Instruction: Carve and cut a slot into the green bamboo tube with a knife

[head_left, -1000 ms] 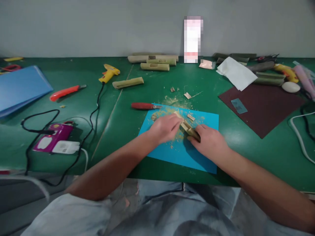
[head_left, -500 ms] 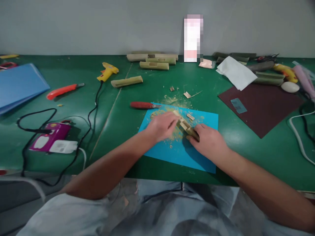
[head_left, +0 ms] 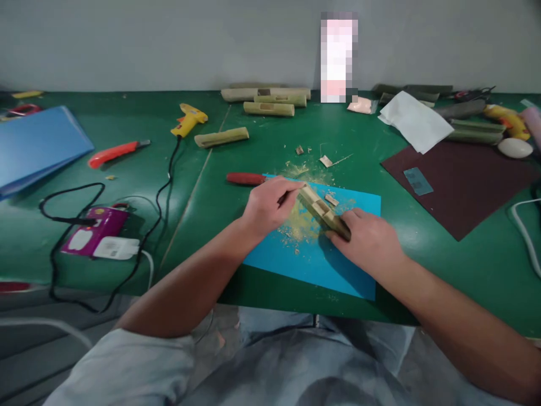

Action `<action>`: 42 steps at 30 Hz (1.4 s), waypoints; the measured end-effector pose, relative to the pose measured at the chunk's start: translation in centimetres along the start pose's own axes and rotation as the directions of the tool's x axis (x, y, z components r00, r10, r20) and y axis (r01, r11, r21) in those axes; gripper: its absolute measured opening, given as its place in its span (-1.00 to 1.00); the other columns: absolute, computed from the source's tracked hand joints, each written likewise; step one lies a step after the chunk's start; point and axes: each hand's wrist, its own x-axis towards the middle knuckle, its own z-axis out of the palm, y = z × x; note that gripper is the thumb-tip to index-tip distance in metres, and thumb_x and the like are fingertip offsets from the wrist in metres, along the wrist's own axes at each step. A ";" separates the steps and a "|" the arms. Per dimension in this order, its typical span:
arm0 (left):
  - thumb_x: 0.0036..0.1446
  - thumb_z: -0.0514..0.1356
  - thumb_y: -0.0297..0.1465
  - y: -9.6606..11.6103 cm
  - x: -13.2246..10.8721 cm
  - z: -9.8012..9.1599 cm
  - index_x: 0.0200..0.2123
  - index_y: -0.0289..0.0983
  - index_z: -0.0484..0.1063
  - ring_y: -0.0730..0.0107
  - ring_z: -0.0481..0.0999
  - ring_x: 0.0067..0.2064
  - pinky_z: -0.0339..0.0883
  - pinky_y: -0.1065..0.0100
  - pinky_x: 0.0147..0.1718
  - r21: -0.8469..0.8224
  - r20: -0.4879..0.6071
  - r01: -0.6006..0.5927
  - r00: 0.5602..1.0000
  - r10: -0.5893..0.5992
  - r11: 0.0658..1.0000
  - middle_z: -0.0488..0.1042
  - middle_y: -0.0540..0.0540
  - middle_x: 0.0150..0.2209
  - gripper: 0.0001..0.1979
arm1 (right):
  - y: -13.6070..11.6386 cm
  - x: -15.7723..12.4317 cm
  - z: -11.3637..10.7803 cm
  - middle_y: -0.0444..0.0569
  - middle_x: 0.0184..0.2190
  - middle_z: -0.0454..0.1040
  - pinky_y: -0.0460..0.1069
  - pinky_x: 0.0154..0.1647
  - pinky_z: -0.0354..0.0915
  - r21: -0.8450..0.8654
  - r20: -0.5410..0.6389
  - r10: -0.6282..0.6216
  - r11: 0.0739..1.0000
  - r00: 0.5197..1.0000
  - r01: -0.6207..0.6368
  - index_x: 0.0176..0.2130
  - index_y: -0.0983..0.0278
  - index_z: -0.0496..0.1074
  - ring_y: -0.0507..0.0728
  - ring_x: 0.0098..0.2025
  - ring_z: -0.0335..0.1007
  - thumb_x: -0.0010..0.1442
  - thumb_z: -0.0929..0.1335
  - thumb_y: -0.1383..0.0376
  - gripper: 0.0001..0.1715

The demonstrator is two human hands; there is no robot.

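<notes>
A bamboo piece (head_left: pixel 319 208) with cut openings slants over the blue sheet (head_left: pixel 313 270). My right hand (head_left: pixel 369 237) is closed round its near right end. At the far left end is my left hand (head_left: pixel 270 206), fingers curled, with a small dark thing between them that I cannot make out. Pale dust and shavings (head_left: pixel 302 223) lie on the sheet beneath. A small bamboo chip (head_left: pixel 332 199) rests just beyond the piece. The red-handled tool (head_left: pixel 245 178) lies at the sheet's far left corner, its blade end partly hidden behind my left hand.
On the green table (head_left: pixel 203 225) are a yellow glue gun (head_left: pixel 189 121), a red cutter (head_left: pixel 114 154), a purple power strip (head_left: pixel 95 231) with cables and a blue folder (head_left: pixel 42 144). Bamboo pieces (head_left: pixel 269 109) lie at the back; a brown sheet (head_left: pixel 460 192) is at right.
My left hand has drawn back slightly to the left from the bamboo, showing more of its far end. The whole view has shifted a little.
</notes>
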 end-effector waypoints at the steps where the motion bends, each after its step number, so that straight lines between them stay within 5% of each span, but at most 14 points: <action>1: 0.36 0.15 -0.39 -0.4 0.1 0.1 -0.14 -0.27 0.59 0.41 0.54 -0.34 0.45 0.34 -0.26 -0.007 0.000 0.024 1.000 -0.024 1.000 0.59 -0.08 -0.33 -0.80 | 0.0 0.0 -0.1 0.04 -0.29 0.52 0.05 -0.33 0.11 -0.002 -0.022 -0.009 1.000 1.000 0.009 -0.23 0.26 0.46 0.19 -0.27 0.44 0.30 0.35 0.02 -0.65; 11: 0.33 0.18 -0.38 -1.8 0.3 1.7 -0.16 -0.29 0.61 0.41 0.54 -0.33 0.42 0.37 -0.28 -0.066 0.067 0.089 0.994 -0.085 0.994 0.60 -0.09 -0.32 -0.81 | -0.1 0.4 0.0 0.07 -0.27 0.52 0.09 -0.25 0.10 -0.047 -0.080 -0.048 0.998 0.996 0.044 -0.27 0.29 0.47 0.22 -0.20 0.41 0.28 0.32 0.21 -0.79; 21: 0.33 0.18 -0.40 -1.6 -0.1 0.6 -0.15 -0.32 0.60 0.40 0.54 -0.34 0.44 0.37 -0.26 0.033 0.092 0.069 0.993 -0.071 0.997 0.62 -0.12 -0.28 -0.81 | 0.5 0.4 0.5 0.08 -0.25 0.51 0.08 -0.21 0.17 -0.004 -0.097 -0.073 0.997 0.993 0.073 -0.21 0.30 0.47 0.24 -0.18 0.40 0.30 0.34 0.19 -0.78; 27: 0.37 0.13 -0.41 -0.6 -0.9 1.3 -0.13 -0.31 0.58 0.34 0.61 -0.24 0.47 0.36 -0.19 0.045 0.214 -0.047 0.976 0.037 0.998 0.62 -0.13 -0.27 -0.78 | 0.1 0.5 1.0 0.10 -0.31 0.49 0.07 -0.25 0.19 -0.001 -0.128 -0.136 0.991 0.982 0.137 -0.29 0.29 0.43 0.23 -0.22 0.38 0.28 0.32 0.29 -0.88; 38: 0.38 0.09 -0.41 -1.1 -1.2 2.0 -0.16 -0.30 0.56 0.29 0.62 -0.17 0.51 0.30 -0.14 0.062 0.139 -0.066 0.989 0.057 0.996 0.64 -0.17 -0.20 -0.77 | -0.1 0.4 1.2 0.07 -0.31 0.47 0.06 -0.30 0.17 0.065 -0.058 -0.051 0.996 0.997 0.055 -0.30 0.28 0.41 0.20 -0.26 0.38 0.28 0.32 0.25 -0.85; 42: 0.39 0.08 -0.42 -0.9 -1.1 1.9 -0.14 -0.31 0.56 0.32 0.62 -0.22 0.50 0.34 -0.21 0.041 0.226 -0.120 0.968 0.108 0.992 0.62 -0.15 -0.26 -0.76 | -0.2 0.5 1.2 0.06 -0.32 0.47 0.05 -0.31 0.15 0.073 -0.048 -0.051 0.996 0.998 0.054 -0.30 0.26 0.40 0.20 -0.25 0.38 0.29 0.32 0.24 -0.85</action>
